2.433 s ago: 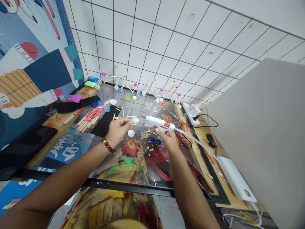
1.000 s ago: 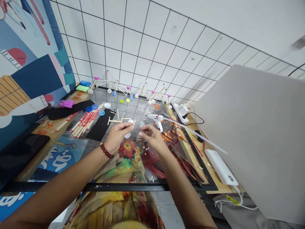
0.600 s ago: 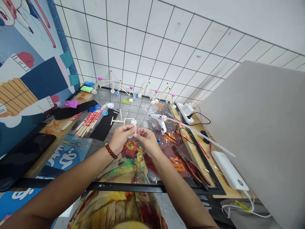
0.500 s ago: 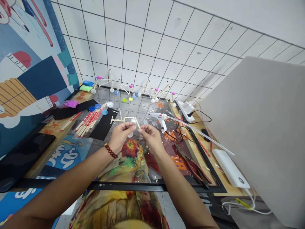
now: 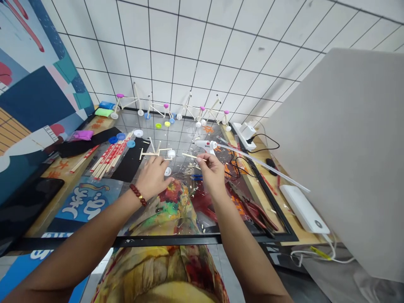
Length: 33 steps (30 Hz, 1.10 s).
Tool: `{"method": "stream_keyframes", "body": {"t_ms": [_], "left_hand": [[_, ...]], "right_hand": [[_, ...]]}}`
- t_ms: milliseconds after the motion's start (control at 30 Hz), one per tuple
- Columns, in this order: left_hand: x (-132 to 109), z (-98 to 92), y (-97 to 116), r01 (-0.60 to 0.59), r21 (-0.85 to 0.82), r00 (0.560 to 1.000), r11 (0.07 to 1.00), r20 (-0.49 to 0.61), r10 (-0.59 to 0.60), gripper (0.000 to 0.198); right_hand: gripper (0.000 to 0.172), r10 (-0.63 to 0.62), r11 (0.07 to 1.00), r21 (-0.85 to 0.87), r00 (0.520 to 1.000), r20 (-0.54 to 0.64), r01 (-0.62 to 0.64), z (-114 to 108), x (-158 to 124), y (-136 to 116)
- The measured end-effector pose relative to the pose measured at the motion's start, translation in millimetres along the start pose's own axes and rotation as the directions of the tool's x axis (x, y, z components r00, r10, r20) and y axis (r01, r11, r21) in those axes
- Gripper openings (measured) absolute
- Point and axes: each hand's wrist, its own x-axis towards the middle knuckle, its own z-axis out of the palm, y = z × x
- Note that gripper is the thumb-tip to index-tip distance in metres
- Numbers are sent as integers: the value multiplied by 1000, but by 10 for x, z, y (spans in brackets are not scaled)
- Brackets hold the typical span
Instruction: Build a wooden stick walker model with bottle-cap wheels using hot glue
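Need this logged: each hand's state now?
Left hand: open, at a pale wooden stick frame; contact unclear.
Right hand: closed, holding a thin pale wooden stick.

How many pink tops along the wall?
4: leftmost pink top by the green packet; second pink top; third pink top; rightmost pink top by the power strip.

Light is bright and even — the glossy tabletop (image 5: 180,135) mirrors the tiled wall (image 5: 184,50) — but edges look stretched.
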Motion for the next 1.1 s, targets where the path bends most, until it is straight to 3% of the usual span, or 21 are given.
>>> {"method": "stream_keyframes", "body": {"t_ms": [133,267,400,467,567,667,733,800,933,1000,1100], "left_hand": [[-1,38,13,-23,25,998,999,61,22,30],[11,41,-26,6,-25,999,1000,53,-5,23],[26,61,-53,102,-260,993,960,-31,-113,25],[40,80,-47,150,-464,978,873,-57,-199,27],[69,99,-18,163,-740,958,652,-41,-285,32],[97,90,10,107,-883,961,456,-27,-276,38],[107,68,15,62,-911,958,407,-60,-282,41],[110,36,7,38,-898,942,438,-114,-315,43],[97,-51,-19,29,-790,920,612,-218,-325,40],[79,-98,-12,-20,-702,919,712,-293,-264,36],[26,-156,49,-186,-518,899,835,-433,-69,35]], "right_hand": [[14,-96,991,-87,994,47,100,-10,-27,-13],[12,-131,985,-106,990,54,136,-19,-39,-46],[13,-143,987,-71,989,39,145,-13,-48,-50],[14,-157,986,-46,987,24,158,-12,-54,-50],[15,-182,983,-17,983,-1,182,-16,-62,-58],[14,-196,981,1,980,-29,196,-17,-66,-69],[14,-201,980,7,979,-43,201,-18,-67,-71],[13,-199,980,18,979,-52,201,-17,-65,-65],[13,-180,982,42,982,-64,183,-17,-57,-51],[14,-172,983,50,982,-72,176,-17,-52,-50],[15,-171,983,55,981,-95,176,-23,-44,-50]]}}
